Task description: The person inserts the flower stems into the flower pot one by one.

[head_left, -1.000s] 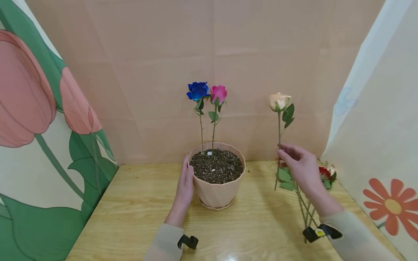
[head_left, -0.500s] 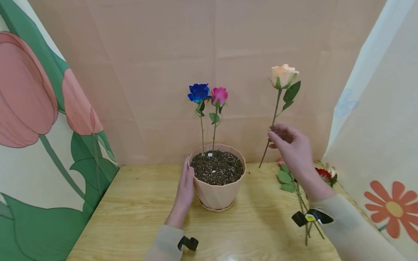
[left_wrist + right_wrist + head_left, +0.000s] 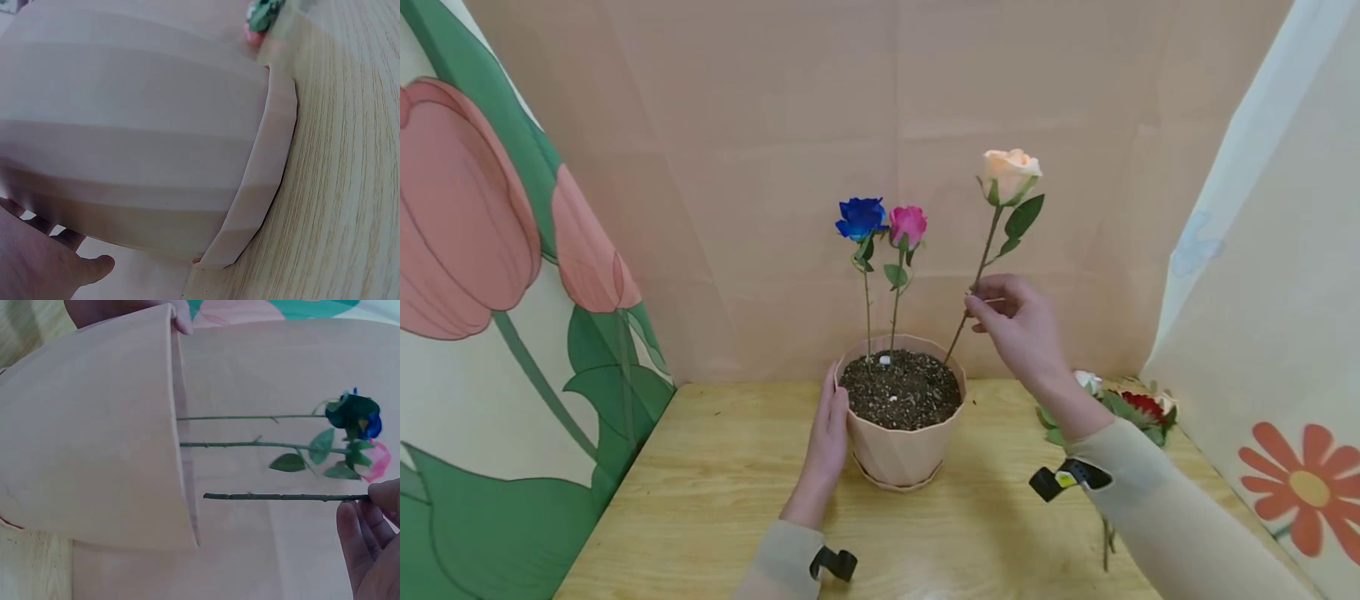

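Observation:
A peach rose (image 3: pixel 1011 177) is pinched by its stem between the thumb and fingers of my right hand (image 3: pixel 1022 329). It leans to the right, and its lower stem end shows just outside the pot's rim in the right wrist view. My left hand (image 3: pixel 827 425) rests with straight fingers against the left side of the pink flowerpot (image 3: pixel 898 450). Dark soil (image 3: pixel 913 396) fills the pot. A blue rose (image 3: pixel 861 218) and a pink rose (image 3: pixel 908 225) stand upright in the soil, toward the back left.
Several more roses lie on the wooden table (image 3: pixel 715 500) at the right, among them a red rose (image 3: pixel 1142 407) and a white rose (image 3: pixel 1088 382), partly hidden by my right forearm. A pink cloth backdrop (image 3: pixel 760 208) rises behind the pot. Printed panels flank both sides.
My right hand has lifted the peach rose from above the lying roses and carried it left to the pot, its stem now tilted. My left hand stays at the pot.

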The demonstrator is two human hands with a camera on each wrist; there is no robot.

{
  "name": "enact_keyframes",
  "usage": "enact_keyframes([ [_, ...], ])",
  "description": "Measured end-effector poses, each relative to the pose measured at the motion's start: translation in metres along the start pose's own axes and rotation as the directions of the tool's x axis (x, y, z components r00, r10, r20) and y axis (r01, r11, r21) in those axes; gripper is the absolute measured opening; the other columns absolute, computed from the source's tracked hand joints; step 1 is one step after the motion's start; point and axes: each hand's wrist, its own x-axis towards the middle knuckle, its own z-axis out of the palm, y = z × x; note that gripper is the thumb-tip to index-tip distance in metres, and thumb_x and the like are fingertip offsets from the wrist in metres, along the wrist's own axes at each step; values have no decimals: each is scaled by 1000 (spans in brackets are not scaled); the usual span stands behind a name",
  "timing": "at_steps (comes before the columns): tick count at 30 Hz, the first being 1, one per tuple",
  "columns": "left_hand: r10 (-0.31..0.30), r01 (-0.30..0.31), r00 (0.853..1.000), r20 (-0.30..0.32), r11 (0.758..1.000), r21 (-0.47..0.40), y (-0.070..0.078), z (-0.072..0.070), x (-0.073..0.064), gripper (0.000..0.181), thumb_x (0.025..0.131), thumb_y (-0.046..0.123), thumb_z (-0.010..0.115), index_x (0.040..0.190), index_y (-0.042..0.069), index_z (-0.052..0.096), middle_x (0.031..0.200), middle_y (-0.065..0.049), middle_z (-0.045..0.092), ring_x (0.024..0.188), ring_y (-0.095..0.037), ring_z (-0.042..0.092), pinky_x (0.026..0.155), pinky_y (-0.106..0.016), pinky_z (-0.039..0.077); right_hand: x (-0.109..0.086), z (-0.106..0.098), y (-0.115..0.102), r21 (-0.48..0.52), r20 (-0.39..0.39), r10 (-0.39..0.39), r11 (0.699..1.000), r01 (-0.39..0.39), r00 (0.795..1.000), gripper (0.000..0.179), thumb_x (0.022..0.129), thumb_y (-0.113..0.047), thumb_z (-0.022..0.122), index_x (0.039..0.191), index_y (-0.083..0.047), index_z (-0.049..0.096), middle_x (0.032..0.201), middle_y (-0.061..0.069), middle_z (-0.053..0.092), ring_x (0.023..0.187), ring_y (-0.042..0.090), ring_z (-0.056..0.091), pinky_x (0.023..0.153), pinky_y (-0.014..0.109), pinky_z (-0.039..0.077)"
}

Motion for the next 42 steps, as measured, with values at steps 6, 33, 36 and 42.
enact_keyframes([
  [6, -8, 8, 1000, -2, 1000, 1, 0, 1, -2, 55, 123, 39, 31, 178, 33, 23, 182, -4, 22, 166, -33, 20, 133, -61, 16, 3, 19, 12, -20, 43, 20, 1000, -19, 999, 27, 109, -14, 72, 127, 6, 71, 117, 21, 74, 100, 30, 76, 77, 25, 65],
  [33, -12, 12, 1000, -13, 1000, -6, 1, 2, -2, 56, 123, 36, 32, 178, 30, 24, 182, -6, 24, 166, -34, 22, 134, -60, 16, 11, 48, 39, -137, 92, 72, 989, -59, 993, 20, 109, -11, 72, 125, 1, 72, 114, 19, 75, 101, 38, 76, 78, 45, 67],
  [36, -12, 12, 1000, -10, 1000, -10, 2, 2, -2, 56, 123, 36, 32, 178, 29, 23, 182, -5, 24, 166, -33, 21, 134, -59, 17, 11, 49, 41, -143, 95, 61, 989, -47, 994, 20, 109, -10, 72, 125, 3, 71, 114, 20, 75, 100, 38, 75, 76, 43, 67],
  [42, -12, 12, 1000, -9, 1000, 1, 1, 2, -1, 57, 123, 37, 32, 178, 29, 23, 182, -5, 24, 166, -32, 21, 134, -58, 17, 11, 53, 45, -173, 102, 52, 984, -33, 993, 17, 108, -8, 72, 122, 3, 71, 110, 18, 75, 95, 33, 74, 73, 33, 65],
])
